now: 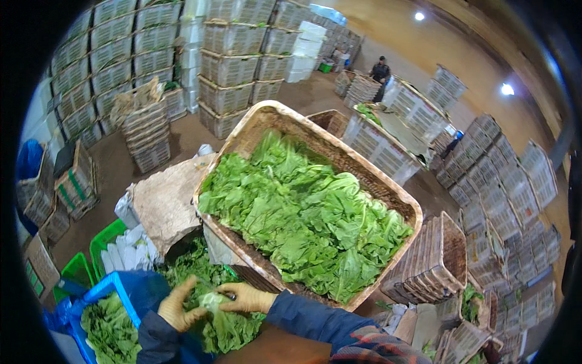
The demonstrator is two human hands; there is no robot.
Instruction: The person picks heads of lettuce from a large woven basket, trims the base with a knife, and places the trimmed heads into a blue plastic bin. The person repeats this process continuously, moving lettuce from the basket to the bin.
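My left hand [182, 307], in a pale rubber glove, has its fingers and thumb apart, with the thumb tip at the left side of a head of leafy lettuce [229, 330]. My right hand [245, 298], gloved the same way, closes its fingers and thumb on the pale base of that lettuce. A small dark object [232, 296] shows between the right fingers; what it is I cannot tell. Beyond my hands a dirty white plastic crate [411, 223] stands tilted in view, holding many green lettuce heads [309, 214]. Loose green leaves [200, 261] lie in shadow behind my left hand.
At left, a blue-rimmed container [120, 289] holds more lettuce [111, 325]. Behind it are a green crate [97, 248] and a brown sheet [170, 198]. Nested crates [427, 264] stand at right, stacked crates [232, 68] at the back. A person [380, 75] stands far off.
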